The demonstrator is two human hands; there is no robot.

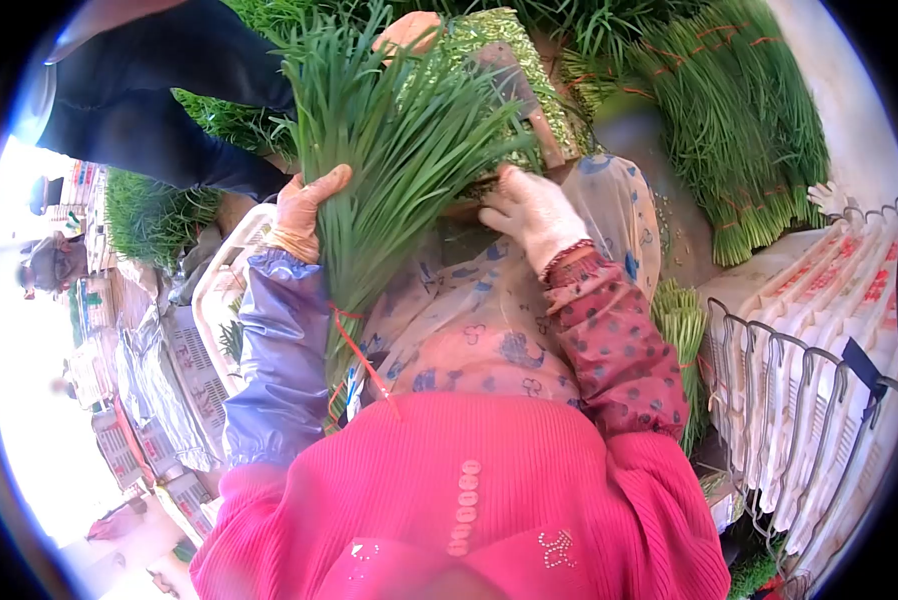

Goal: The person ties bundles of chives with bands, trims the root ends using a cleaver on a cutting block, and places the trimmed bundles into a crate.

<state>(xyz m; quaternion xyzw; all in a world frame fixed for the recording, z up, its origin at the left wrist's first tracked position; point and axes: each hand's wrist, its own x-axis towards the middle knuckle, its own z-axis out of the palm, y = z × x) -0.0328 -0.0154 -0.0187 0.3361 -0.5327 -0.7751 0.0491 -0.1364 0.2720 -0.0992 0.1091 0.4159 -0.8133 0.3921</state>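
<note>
A large bunch of garlic chives [369, 200] stands in front of me, its leaves fanned out toward the upper right. My left hand [304, 212], in a stained glove, supports the bunch at its left side, thumb over the leaves and other fingers hidden behind. Red string [347, 314] circles the lower stalks, its end trailing onto my pink sweater. My right hand [537, 215], in a white glove, is beside the leaf tips on the right, fingers apart. Just beyond it, a cleaver with a wooden handle [544, 137] lies on a block [479, 30] covered with chopped green bits.
Tied bundles of chives [744, 130] are stacked at the upper right. White bags [819, 330] hang on wire hooks at the right. Another person's dark trouser leg [169, 100] reaches in from the upper left. A white plastic crate [231, 275] stands left of my left arm.
</note>
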